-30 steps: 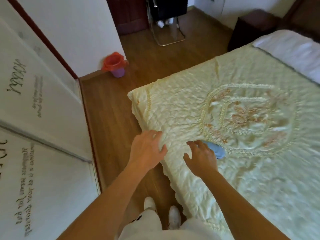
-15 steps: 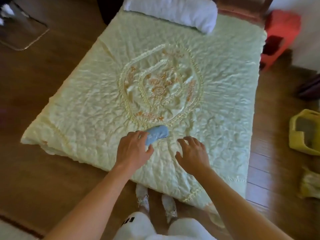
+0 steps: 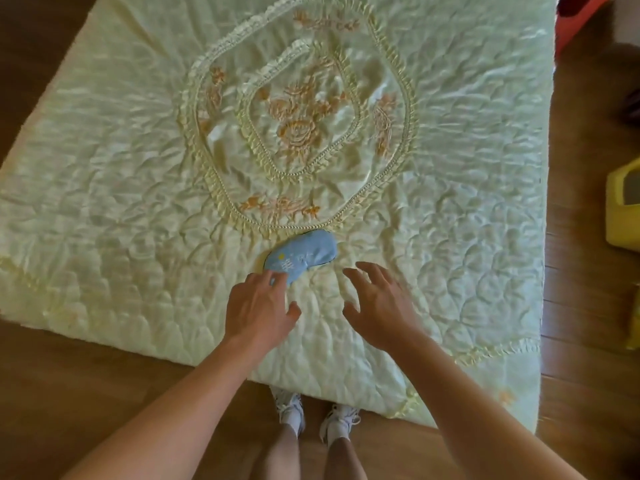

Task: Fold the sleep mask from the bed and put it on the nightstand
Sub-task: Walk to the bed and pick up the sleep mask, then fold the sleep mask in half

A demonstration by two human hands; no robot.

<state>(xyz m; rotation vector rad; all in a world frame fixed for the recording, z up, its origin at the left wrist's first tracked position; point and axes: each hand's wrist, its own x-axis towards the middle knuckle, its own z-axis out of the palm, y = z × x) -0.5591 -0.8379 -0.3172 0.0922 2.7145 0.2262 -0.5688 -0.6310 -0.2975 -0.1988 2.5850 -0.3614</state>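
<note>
A light blue sleep mask (image 3: 304,252) lies flat on the pale yellow quilted bed cover (image 3: 121,202), just below the embroidered ruffled oval. My left hand (image 3: 259,308) hovers at the mask's near left end, fingertips touching or overlapping its edge, fingers spread. A short way to the mask's right, my right hand (image 3: 377,306) is above the cover with fingers apart and holding nothing. No nightstand shows in this view.
Wooden floor (image 3: 69,393) surrounds the foot of the bed; my feet in white shoes (image 3: 313,415) stand at the bed's near edge. A yellow container (image 3: 623,209) sits on the floor at right, and a red object (image 3: 575,19) at the top right.
The view has swung from the bed's left corner to its foot and come closer. Both hands now flank the mask, the left one at its near end instead of the right one.
</note>
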